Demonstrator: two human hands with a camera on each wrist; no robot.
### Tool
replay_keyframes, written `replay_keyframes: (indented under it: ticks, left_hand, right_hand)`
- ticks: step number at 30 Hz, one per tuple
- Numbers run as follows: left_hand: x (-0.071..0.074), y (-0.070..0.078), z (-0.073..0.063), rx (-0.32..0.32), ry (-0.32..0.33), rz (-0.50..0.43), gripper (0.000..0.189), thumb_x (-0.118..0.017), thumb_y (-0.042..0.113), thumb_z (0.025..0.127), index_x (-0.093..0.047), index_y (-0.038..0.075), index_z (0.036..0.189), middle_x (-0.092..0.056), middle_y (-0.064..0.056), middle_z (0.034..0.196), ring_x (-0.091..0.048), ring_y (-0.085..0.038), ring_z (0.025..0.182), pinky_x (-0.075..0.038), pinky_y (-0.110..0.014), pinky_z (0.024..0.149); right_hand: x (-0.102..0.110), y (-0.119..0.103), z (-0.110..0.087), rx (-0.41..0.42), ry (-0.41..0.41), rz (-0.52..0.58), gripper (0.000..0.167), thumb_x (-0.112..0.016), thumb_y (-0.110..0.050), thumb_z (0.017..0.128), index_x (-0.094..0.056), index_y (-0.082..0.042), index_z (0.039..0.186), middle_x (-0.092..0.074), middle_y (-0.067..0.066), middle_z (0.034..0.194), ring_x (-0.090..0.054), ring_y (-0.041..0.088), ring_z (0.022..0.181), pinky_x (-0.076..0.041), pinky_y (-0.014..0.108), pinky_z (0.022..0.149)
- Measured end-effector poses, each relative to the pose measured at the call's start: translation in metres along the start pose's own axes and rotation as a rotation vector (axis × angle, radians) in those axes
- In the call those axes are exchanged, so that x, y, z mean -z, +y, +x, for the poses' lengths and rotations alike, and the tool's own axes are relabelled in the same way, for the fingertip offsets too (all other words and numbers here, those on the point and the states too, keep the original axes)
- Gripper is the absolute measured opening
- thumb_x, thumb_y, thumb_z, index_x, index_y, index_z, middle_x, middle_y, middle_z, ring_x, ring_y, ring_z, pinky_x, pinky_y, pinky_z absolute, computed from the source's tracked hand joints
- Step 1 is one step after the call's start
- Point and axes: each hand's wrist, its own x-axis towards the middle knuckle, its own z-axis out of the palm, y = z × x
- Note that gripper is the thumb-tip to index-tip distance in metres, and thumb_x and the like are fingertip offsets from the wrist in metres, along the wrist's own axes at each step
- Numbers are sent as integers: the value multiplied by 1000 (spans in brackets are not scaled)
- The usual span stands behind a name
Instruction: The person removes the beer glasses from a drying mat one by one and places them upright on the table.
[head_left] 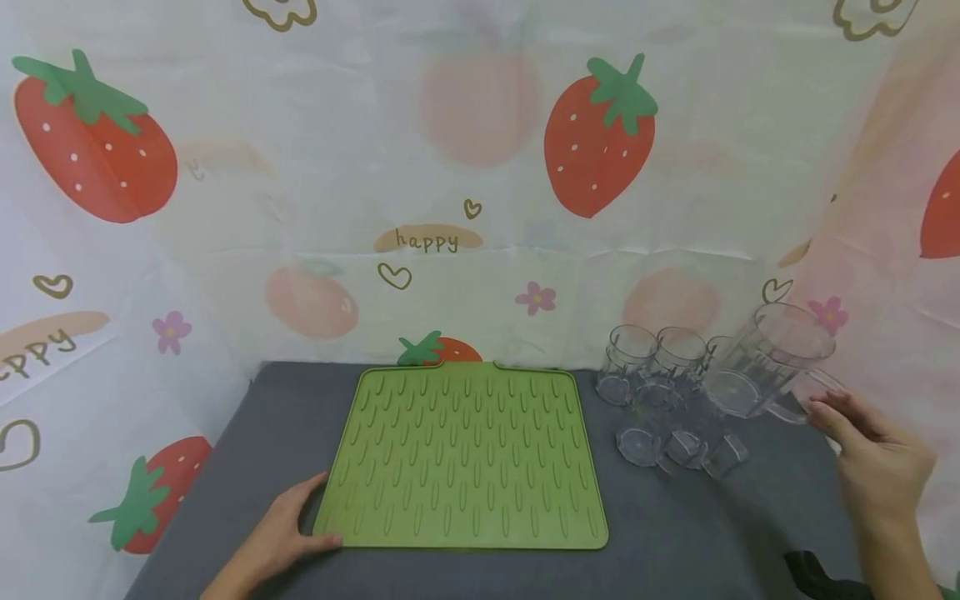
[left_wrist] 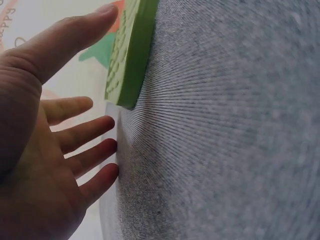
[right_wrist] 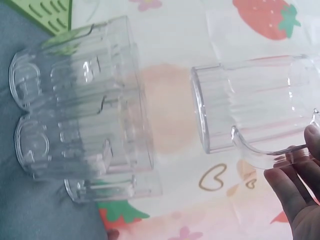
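My right hand (head_left: 877,446) grips the handle of a clear mug (head_left: 772,362), which is tilted and held up above the table on the right. In the right wrist view the fingers close round that handle (right_wrist: 270,152). Behind and left of it stand several more clear mugs (head_left: 630,362), close together on the table. A green ribbed drying mat (head_left: 465,458) lies flat in the middle. My left hand (head_left: 281,529) is at the mat's near left corner, thumb and fingers spread beside its edge; the left wrist view shows the fingers loosely extended.
The grey tabletop (head_left: 675,533) carries the mat and mugs. A strawberry-printed cloth (head_left: 480,167) hangs directly behind and at both sides. A black strap-like object (head_left: 817,575) shows by the right wrist.
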Motion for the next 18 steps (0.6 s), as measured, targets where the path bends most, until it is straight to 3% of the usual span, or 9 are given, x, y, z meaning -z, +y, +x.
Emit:
replay_keyframes:
  ticks: [8, 18]
  left_hand:
    - [0, -1, -1, 12, -10, 32, 100, -87, 42, 67, -42, -8, 141, -48, -32, 139, -39, -52, 130, -36, -64, 103]
    - [0, 2, 3, 60, -51, 81, 100, -87, 44, 66, -43, -6, 141, -46, -30, 140, -37, -52, 131, -34, -67, 102]
  right_hand:
    - [12, 2, 2, 24, 52, 27, 25, -68, 22, 75, -74, 7, 94, -76, 4, 79, -73, 9, 66, -56, 18, 61]
    - [25, 4, 5, -3, 126, -206, 24, -69, 12, 81, -77, -9, 88, -73, -11, 76, -69, -3, 66, -52, 7, 64]
